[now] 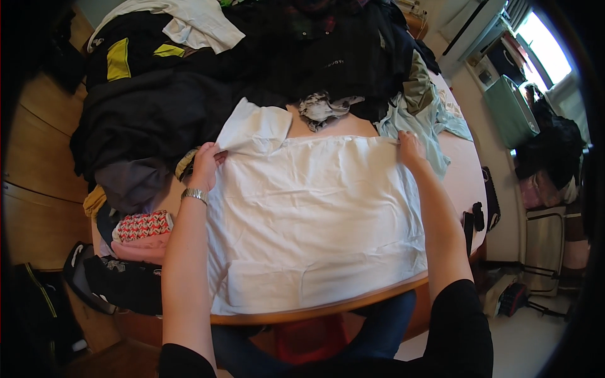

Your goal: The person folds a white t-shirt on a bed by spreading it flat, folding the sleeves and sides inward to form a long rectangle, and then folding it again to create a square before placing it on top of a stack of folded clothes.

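A white T-shirt [315, 208] lies spread over the table in front of me, its lower part close to the near edge. One white sleeve [255, 126] sticks out past its far left corner. At that corner my left hand [207, 165], with a metal watch on the wrist, has its fingers closed on the fabric. My right hand [411, 148] pinches the far right corner, beside a pale blue garment [430, 129]. Light wrinkles run across the shirt between both hands.
Dark clothes [157, 113] are heaped across the far and left side of the table [463, 170]. Folded items, among them a red-patterned cloth [145, 225], sit at the left. A crumpled patterned cloth [324, 110] lies beyond the shirt. A green storage box [512, 113] stands at the right.
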`<action>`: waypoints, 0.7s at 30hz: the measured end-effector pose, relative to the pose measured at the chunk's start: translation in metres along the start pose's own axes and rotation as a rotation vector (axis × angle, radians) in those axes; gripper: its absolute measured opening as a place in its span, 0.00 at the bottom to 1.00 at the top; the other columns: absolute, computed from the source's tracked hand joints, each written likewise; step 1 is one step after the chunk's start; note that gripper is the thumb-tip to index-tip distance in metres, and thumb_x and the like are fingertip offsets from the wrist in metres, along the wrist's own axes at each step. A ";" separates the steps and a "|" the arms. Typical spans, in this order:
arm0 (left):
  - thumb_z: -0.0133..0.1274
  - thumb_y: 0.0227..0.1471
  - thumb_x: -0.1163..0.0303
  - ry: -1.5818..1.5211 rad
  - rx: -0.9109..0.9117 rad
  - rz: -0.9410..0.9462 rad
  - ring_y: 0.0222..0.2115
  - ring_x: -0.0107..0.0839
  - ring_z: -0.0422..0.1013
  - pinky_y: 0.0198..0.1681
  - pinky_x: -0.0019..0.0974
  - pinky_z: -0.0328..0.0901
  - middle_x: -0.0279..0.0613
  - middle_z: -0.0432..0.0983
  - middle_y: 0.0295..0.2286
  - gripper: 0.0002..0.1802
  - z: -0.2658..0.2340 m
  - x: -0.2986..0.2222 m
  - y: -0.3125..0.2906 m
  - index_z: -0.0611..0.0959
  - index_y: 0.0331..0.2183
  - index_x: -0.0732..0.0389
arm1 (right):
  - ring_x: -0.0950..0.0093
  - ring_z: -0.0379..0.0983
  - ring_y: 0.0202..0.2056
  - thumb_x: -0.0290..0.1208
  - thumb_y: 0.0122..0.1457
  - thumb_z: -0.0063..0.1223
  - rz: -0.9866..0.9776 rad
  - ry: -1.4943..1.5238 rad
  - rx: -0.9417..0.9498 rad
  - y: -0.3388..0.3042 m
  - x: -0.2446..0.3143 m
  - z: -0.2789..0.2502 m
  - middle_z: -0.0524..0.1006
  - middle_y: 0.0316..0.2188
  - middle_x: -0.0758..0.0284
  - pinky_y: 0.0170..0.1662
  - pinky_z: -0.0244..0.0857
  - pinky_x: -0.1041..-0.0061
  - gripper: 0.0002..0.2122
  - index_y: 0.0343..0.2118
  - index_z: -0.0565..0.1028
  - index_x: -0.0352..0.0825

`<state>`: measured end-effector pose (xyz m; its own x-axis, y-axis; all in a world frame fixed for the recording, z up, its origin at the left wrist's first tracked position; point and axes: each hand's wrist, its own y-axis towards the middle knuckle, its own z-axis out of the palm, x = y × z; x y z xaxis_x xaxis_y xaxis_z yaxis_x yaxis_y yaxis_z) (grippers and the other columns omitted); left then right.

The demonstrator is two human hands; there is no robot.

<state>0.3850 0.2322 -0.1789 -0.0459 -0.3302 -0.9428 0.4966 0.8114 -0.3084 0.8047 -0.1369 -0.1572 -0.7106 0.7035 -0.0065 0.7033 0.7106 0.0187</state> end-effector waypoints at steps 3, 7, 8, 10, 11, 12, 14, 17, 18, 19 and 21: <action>0.49 0.58 0.70 -0.095 0.037 0.272 0.27 0.21 0.67 0.36 0.25 0.62 0.32 0.73 0.25 0.11 -0.042 0.015 -0.026 0.77 0.24 0.61 | 0.54 0.73 0.42 0.21 0.52 0.50 0.023 0.191 -0.289 -0.025 0.007 0.012 0.74 0.39 0.56 0.44 0.68 0.60 0.08 0.36 0.71 0.33; 0.50 0.57 0.68 0.088 -0.136 0.360 0.25 0.22 0.65 0.28 0.28 0.59 0.34 0.71 0.21 0.18 -0.045 0.034 -0.112 0.74 0.17 0.63 | 0.56 0.72 0.36 0.17 0.51 0.49 0.071 0.481 -0.625 -0.109 -0.016 0.011 0.75 0.33 0.55 0.41 0.67 0.65 0.06 0.32 0.72 0.30; 0.52 0.56 0.69 0.417 -0.229 0.310 0.24 0.21 0.65 0.28 0.27 0.60 0.36 0.72 0.23 0.18 -0.050 0.038 -0.133 0.73 0.16 0.64 | 0.57 0.72 0.36 0.15 0.50 0.48 0.065 0.499 -0.640 -0.128 -0.022 0.012 0.76 0.34 0.56 0.42 0.68 0.67 0.07 0.32 0.72 0.30; 0.55 0.53 0.70 0.509 -0.178 0.284 0.24 0.22 0.65 0.27 0.28 0.60 0.36 0.72 0.23 0.18 -0.059 0.056 -0.159 0.72 0.15 0.63 | 0.59 0.73 0.36 0.14 0.50 0.48 0.073 0.554 -0.490 -0.160 -0.028 0.026 0.77 0.37 0.56 0.42 0.68 0.68 0.09 0.34 0.73 0.30; 0.58 0.51 0.72 0.586 -0.110 0.260 0.23 0.22 0.65 0.27 0.28 0.61 0.36 0.72 0.23 0.19 -0.058 0.066 -0.165 0.71 0.13 0.62 | 0.62 0.74 0.37 0.13 0.49 0.47 0.086 0.588 -0.349 -0.169 -0.035 0.035 0.78 0.39 0.57 0.43 0.68 0.69 0.11 0.35 0.74 0.30; 0.58 0.51 0.72 0.587 -0.120 0.260 0.23 0.22 0.65 0.27 0.28 0.61 0.36 0.72 0.23 0.19 -0.055 0.071 -0.167 0.71 0.13 0.62 | 0.62 0.74 0.37 0.13 0.49 0.47 0.076 0.592 -0.348 -0.173 -0.045 0.045 0.78 0.39 0.57 0.43 0.68 0.69 0.11 0.35 0.74 0.30; 0.61 0.48 0.74 0.471 -0.131 0.546 0.22 0.23 0.66 0.26 0.27 0.61 0.37 0.72 0.23 0.13 -0.050 0.075 -0.167 0.74 0.18 0.60 | 0.67 0.75 0.40 0.14 0.52 0.47 0.144 0.910 -0.458 -0.170 -0.062 0.067 0.78 0.42 0.57 0.47 0.67 0.72 0.09 0.36 0.74 0.29; 0.61 0.48 0.73 -0.033 -0.435 0.255 0.23 0.23 0.67 0.27 0.25 0.62 0.37 0.72 0.24 0.10 -0.054 0.077 -0.159 0.74 0.24 0.61 | 0.69 0.73 0.45 0.25 0.56 0.56 0.521 1.068 -0.609 -0.147 -0.059 0.058 0.78 0.40 0.60 0.52 0.64 0.73 0.11 0.40 0.74 0.26; 0.61 0.51 0.68 -0.225 -0.522 0.222 0.20 0.22 0.66 0.23 0.26 0.61 0.34 0.71 0.21 0.13 -0.041 0.073 -0.157 0.73 0.28 0.60 | 0.69 0.73 0.45 0.25 0.56 0.56 0.512 1.078 -0.604 -0.139 -0.059 0.060 0.78 0.40 0.60 0.52 0.64 0.73 0.11 0.40 0.74 0.26; 0.61 0.51 0.68 -0.234 -0.515 0.221 0.20 0.22 0.66 0.23 0.26 0.61 0.34 0.71 0.21 0.13 -0.032 0.059 -0.156 0.73 0.28 0.60 | 0.70 0.74 0.43 0.27 0.55 0.58 0.644 1.029 -0.584 -0.132 -0.073 0.062 0.77 0.39 0.61 0.50 0.66 0.73 0.12 0.40 0.74 0.26; 0.61 0.52 0.60 0.103 -0.408 -0.073 0.15 0.20 0.63 0.19 0.27 0.59 0.30 0.69 0.18 0.17 -0.025 0.038 -0.154 0.73 0.23 0.59 | 0.70 0.74 0.40 0.28 0.55 0.60 0.769 0.982 -0.558 -0.121 -0.075 0.056 0.77 0.37 0.62 0.47 0.67 0.72 0.14 0.41 0.74 0.26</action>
<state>0.2849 0.1068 -0.1705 -0.1647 -0.3613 -0.9178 0.1060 0.9186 -0.3806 0.7741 -0.2757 -0.2151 -0.0315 0.4536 0.8906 0.9888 -0.1159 0.0940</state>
